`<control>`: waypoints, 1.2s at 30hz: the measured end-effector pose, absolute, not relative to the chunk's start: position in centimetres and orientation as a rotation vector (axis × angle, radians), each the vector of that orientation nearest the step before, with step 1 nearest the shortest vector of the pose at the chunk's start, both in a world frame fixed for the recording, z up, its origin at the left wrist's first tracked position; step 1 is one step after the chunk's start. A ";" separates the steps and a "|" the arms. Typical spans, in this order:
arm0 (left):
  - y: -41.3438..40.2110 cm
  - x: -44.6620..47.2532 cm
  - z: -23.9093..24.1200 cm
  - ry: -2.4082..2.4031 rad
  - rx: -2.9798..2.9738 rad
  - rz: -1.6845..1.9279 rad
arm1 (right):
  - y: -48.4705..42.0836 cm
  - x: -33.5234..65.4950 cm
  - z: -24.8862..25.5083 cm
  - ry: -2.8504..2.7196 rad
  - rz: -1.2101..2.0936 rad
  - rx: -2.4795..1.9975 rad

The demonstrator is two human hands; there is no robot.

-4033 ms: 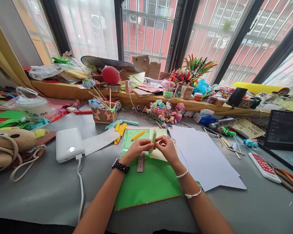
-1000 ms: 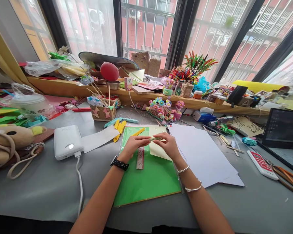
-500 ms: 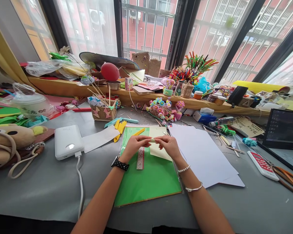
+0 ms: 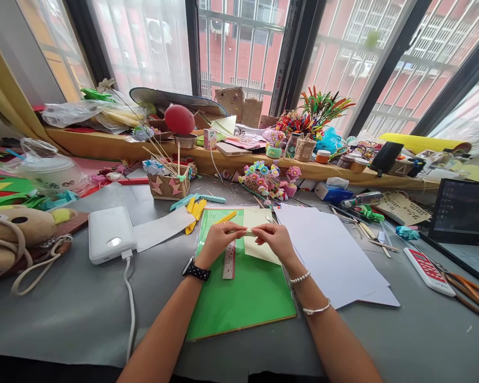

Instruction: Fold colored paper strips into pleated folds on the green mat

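Observation:
My left hand (image 4: pixel 222 240) and my right hand (image 4: pixel 274 239) meet fingertip to fingertip, both closed in a pinch on a small pale yellow strip of paper (image 4: pixel 249 232). Most of the strip is hidden by the fingers. Beneath them lies a green sheet of paper (image 4: pixel 239 303). On it, a short ruler (image 4: pixel 229 263) sticks out below my left hand, and a pale cream sheet of paper (image 4: pixel 263 252) lies partly under my right hand. A folded yellow paper strip (image 4: pixel 225 217) rests just beyond my left hand.
White sheets (image 4: pixel 331 255) lie to the right, with a calculator (image 4: pixel 429 270) and orange-handled scissors (image 4: pixel 473 292) further out. To the left are a power bank (image 4: pixel 110 234) with a cable and a plush toy (image 4: pixel 19 234). A cardboard box (image 4: pixel 170 186) with sticks stands behind.
Both hands stay nearly in place, still pinching the paper strip. The fingers have shifted only slightly, and the view has moved a little.

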State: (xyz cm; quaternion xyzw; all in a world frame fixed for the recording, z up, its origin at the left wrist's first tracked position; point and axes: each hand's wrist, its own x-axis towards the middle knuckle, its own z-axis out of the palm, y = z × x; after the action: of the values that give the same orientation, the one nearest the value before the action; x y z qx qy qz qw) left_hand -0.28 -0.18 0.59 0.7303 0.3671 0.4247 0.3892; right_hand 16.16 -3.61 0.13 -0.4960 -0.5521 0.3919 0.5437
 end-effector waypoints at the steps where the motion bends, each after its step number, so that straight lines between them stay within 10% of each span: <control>1: -0.1 -0.3 0.5 0.937 1.865 1.074 | -3.6 16.2 0.1 -1.311 0.938 -1.181; 24: 0.0 -0.2 0.1 1.007 2.293 1.167 | -3.5 16.3 -0.3 -1.580 0.576 -1.258; 36: 5.1 -3.4 1.9 2.165 2.441 0.512 | -2.6 17.8 -1.6 -1.483 0.326 -1.640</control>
State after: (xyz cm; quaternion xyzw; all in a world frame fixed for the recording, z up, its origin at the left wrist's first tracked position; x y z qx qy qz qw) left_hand -3.36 5.12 1.87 0.7367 0.6534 0.1545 -0.0807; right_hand 17.85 -2.62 -1.59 -0.6596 -0.5966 0.1311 0.4380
